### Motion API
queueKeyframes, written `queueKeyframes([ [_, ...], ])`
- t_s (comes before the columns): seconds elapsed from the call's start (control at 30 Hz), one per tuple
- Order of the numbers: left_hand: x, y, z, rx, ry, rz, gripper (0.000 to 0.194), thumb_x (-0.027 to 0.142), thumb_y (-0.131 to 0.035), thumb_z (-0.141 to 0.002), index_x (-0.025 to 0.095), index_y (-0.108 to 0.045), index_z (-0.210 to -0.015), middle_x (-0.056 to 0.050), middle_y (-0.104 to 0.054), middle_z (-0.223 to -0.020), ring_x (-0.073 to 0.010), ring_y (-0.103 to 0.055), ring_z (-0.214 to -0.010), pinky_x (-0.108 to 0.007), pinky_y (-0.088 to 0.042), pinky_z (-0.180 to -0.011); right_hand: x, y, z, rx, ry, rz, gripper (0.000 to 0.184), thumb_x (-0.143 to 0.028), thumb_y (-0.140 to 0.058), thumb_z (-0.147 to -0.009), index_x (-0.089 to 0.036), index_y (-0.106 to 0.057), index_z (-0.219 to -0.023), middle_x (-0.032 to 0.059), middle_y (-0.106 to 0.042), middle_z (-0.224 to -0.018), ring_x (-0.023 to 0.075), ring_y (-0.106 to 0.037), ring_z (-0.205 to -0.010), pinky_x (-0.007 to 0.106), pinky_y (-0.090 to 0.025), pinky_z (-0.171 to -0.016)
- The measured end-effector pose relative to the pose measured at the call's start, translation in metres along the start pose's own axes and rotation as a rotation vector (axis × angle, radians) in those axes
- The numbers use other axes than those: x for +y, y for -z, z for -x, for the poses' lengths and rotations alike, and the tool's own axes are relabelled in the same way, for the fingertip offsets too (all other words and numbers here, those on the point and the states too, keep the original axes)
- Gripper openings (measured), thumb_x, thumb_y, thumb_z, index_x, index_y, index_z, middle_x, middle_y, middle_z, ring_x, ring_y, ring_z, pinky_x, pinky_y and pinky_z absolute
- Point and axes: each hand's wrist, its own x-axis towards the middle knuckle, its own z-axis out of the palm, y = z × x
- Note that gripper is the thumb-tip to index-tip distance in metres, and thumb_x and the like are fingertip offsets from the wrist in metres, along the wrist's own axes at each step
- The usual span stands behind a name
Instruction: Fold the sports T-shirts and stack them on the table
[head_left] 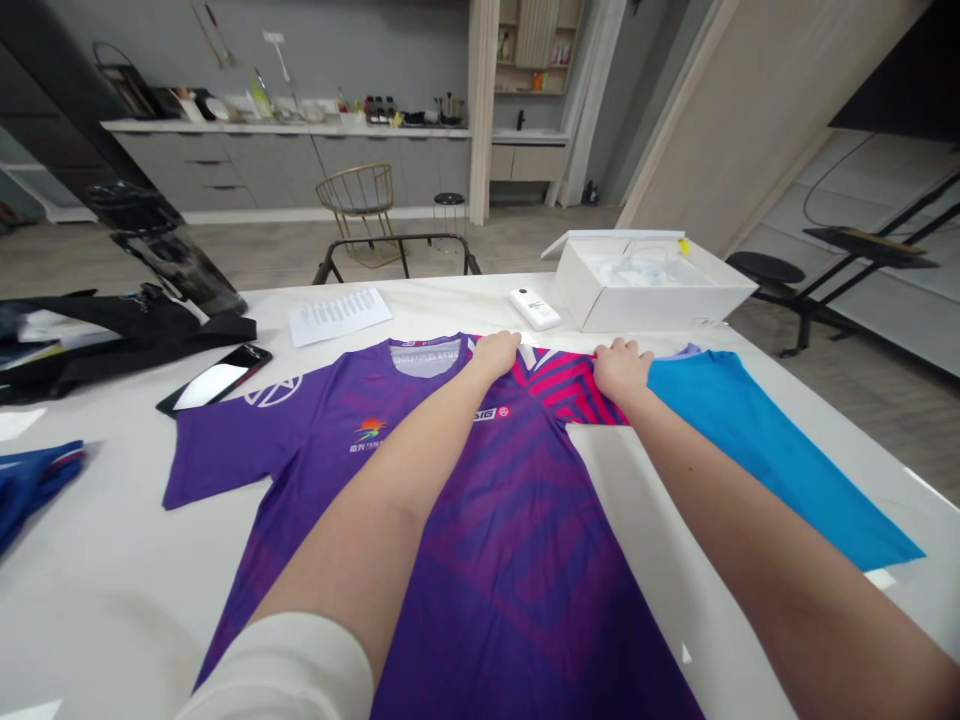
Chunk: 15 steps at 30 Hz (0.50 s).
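Observation:
A purple short-sleeved T-shirt (495, 560) lies spread on the white table, front side up and collar away from me. It has a pink-striped sleeve on the right and small logos on the chest. My left hand (496, 355) is closed on its shoulder, just right of the collar. At the pink-striped sleeve, my right hand (622, 368) has its fingers curled over the fabric near the cuff. Both hands' fingertips are partly hidden. Beside my right hand, a blue cloth (765, 450) lies flat, partly covered by my right forearm.
Beyond the shirt on the table (112, 580) are a printed sheet (341, 316), a white device (535, 309) and an open white box (652, 295). A black phone (217, 378) lies by the left sleeve. Black straps (127, 340) and dark blue fabric (37, 485) occupy the left side.

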Motion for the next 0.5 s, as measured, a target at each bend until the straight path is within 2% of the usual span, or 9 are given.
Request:
queueKeyframes([
  [0.13, -0.002, -0.001, -0.002, -0.003, 0.032, 0.024, 0.035, 0.023, -0.038, -0.103, 0.020, -0.061, -0.129, -0.017, -0.069, -0.122, -0.0282, -0.068, -0.112, -0.040, -0.051, -0.094, -0.002, 0.005, 0.006, 0.035, 0.069, 0.019, 0.043, -0.025, -0.033, -0.101, -0.010, -0.069, -0.118, 0.0254, -0.061, -0.130, 0.0377, -0.048, -0.122, 0.055, -0.036, -0.098],
  [0.23, -0.003, 0.003, 0.006, 0.026, 0.046, 0.048, 0.036, 0.024, -0.034, -0.105, 0.020, -0.060, -0.129, -0.017, -0.070, -0.121, -0.0286, -0.068, -0.111, -0.040, -0.051, -0.093, -0.005, 0.029, 0.013, 0.026, 0.138, -0.010, 0.042, -0.028, -0.034, -0.100, -0.008, -0.068, -0.115, 0.0250, -0.064, -0.125, 0.0377, -0.051, -0.119, 0.053, -0.038, -0.098],
  [0.33, -0.004, 0.009, 0.020, 0.151, 0.060, 0.189, 0.034, 0.026, -0.034, -0.105, 0.022, -0.060, -0.126, -0.014, -0.073, -0.115, -0.0277, -0.069, -0.108, -0.039, -0.051, -0.091, -0.015, 0.074, 0.029, 0.067, 0.207, -0.096, 0.037, -0.029, -0.037, -0.099, -0.012, -0.068, -0.108, 0.0228, -0.069, -0.116, 0.0373, -0.054, -0.115, 0.052, -0.038, -0.098],
  [0.43, -0.006, 0.020, 0.038, 0.332, 0.112, 0.527, 0.025, 0.027, -0.042, -0.103, 0.023, -0.063, -0.116, -0.009, -0.075, -0.109, -0.0243, -0.069, -0.106, -0.036, -0.050, -0.093, -0.040, 0.134, 0.059, 0.114, 0.318, -0.240, 0.029, -0.030, -0.042, -0.098, -0.018, -0.069, -0.096, 0.0166, -0.073, -0.099, 0.0345, -0.060, -0.103, 0.048, -0.040, -0.094],
  [0.5, -0.009, 0.030, 0.052, 0.380, 0.180, 0.781, 0.023, 0.028, -0.045, -0.102, 0.023, -0.063, -0.115, -0.007, -0.076, -0.108, -0.0212, -0.070, -0.105, -0.034, -0.050, -0.095, -0.067, 0.174, 0.084, 0.099, 0.432, -0.398, 0.025, -0.033, -0.047, -0.098, -0.021, -0.068, -0.094, 0.0102, -0.072, -0.086, 0.0294, -0.063, -0.088, 0.040, -0.043, -0.085],
])
